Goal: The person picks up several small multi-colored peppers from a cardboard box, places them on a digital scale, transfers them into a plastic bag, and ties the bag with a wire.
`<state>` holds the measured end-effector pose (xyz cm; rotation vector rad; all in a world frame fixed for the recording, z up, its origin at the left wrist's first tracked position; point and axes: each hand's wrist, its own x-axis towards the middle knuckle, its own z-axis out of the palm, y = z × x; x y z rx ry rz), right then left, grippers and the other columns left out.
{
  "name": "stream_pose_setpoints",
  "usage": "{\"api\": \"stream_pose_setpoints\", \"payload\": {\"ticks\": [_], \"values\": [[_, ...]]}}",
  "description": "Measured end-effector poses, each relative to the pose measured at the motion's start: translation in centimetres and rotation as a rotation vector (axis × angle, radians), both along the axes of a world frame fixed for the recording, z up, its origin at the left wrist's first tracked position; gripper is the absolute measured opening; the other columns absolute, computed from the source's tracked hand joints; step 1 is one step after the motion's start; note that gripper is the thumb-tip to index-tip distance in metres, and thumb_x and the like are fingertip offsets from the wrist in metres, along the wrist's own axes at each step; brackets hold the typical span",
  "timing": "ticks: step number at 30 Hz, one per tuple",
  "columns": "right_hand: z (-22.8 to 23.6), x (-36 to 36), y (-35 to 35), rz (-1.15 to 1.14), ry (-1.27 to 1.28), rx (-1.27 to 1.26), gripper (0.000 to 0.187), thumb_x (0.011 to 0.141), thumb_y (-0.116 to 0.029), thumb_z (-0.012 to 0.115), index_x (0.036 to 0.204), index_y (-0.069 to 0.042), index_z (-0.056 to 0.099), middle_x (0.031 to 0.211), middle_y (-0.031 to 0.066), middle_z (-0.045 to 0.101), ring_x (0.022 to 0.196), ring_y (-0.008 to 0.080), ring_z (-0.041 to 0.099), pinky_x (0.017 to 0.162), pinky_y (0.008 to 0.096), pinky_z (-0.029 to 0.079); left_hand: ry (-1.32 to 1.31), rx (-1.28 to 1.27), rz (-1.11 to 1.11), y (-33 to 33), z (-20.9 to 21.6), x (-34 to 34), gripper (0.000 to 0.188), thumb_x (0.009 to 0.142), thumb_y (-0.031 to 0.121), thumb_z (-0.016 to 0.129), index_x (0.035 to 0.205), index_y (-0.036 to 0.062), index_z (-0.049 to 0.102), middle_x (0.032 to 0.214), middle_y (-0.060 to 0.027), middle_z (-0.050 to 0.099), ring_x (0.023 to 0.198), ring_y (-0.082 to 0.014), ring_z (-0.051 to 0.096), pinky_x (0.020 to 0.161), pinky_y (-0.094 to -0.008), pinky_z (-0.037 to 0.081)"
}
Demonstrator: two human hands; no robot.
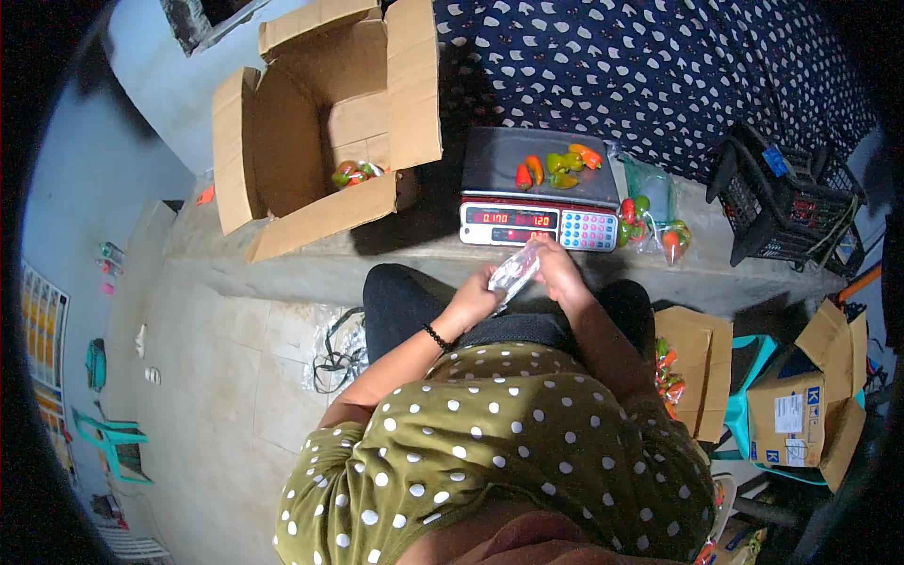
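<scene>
In front of the seated person, just on the near side of a digital scale (487, 168), the left hand (474, 302) and right hand (558, 271) hold a clear plastic bag (515, 274) between them. The left hand's fingers are closed on its near, left part, and the right hand's fingers pinch its far, right end. A beaded bracelet (437, 337) circles the left wrist.

On the scale's dark platform lie loose peppers (563, 180): red ones to the left, green in the middle, an orange one at the far right. Bagged peppers (674, 242) rest just right of the scale on a concrete ledge (254, 275). To the left, an open cardboard box (414, 85) has more peppers (357, 172) inside; farther right stands a black crate (782, 202), near a dark patterned cloth (603, 56).
</scene>
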<state>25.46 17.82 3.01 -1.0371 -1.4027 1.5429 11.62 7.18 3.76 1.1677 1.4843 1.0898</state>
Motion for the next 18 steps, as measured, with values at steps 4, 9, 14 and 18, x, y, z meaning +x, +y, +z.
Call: {"api": "stream_pose_setpoints", "payload": {"ticks": [4, 9, 14, 18], "values": [[1.1, 0.4, -2.2, 0.42, 0.611, -0.577, 0.033, 0.081, -0.001, 0.043, 0.114, -0.003, 0.043, 0.081, 0.0087, 0.052, 0.058, 0.0144, 0.051, 0.064, 0.0369, 0.05, -0.228, -0.205, 0.046, 2.4, -3.2, -4.0, 0.016, 0.083, 0.012, 0.05, 0.097, 0.0045, 0.053, 0.074, -0.0048, 0.058, 0.063, -0.013, 0.053, 0.054, -0.0232, 0.042], [1.2, 1.2, -2.2, 0.788, 0.143, -0.197, 0.027, 0.08, -0.002, 0.048, 0.107, -0.001, 0.053, 0.079, 0.002, 0.056, 0.064, 0.0093, 0.05, 0.056, 0.0224, 0.042, -0.949, -0.2, 0.359, 4.1, 0.0, -3.0, 0.02, 0.084, 0.001, 0.038, 0.103, 0.0079, 0.04, 0.081, -0.009, 0.053, 0.054, -0.0141, 0.049, 0.039, -0.0247, 0.041], [-1.2, 0.2, 2.0, 0.053, -0.34, 0.527, 0.029, 0.07, 0.005, 0.049, 0.095, -0.006, 0.06, 0.083, 0.0099, 0.058, 0.071, 0.0232, 0.058, 0.064, 0.0324, 0.047, -0.62, 0.065, 0.15, 3.0, 2.6, 0.2, 0.038, 0.076, -0.009, 0.041, 0.106, 0.0112, 0.051, 0.073, -0.0018, 0.051, 0.06, -0.0078, 0.048, 0.05, -0.0207, 0.041], [2.9, 0.8, 3.7, -0.099, -0.686, 0.793, 0.029, 0.068, -0.001, 0.054, 0.094, -0.01, 0.061, 0.09, 0.0139, 0.049, 0.084, 0.0326, 0.054, 0.071, 0.038, 0.045, -0.006, 0.178, 0.01, 4.9, 2.5, -1.2, 0.038, 0.07, -0.008, 0.047, 0.098, 0.0117, 0.062, 0.069, -0.0015, 0.05, 0.064, -0.0099, 0.046, 0.061, -0.0232, 0.04]]}}
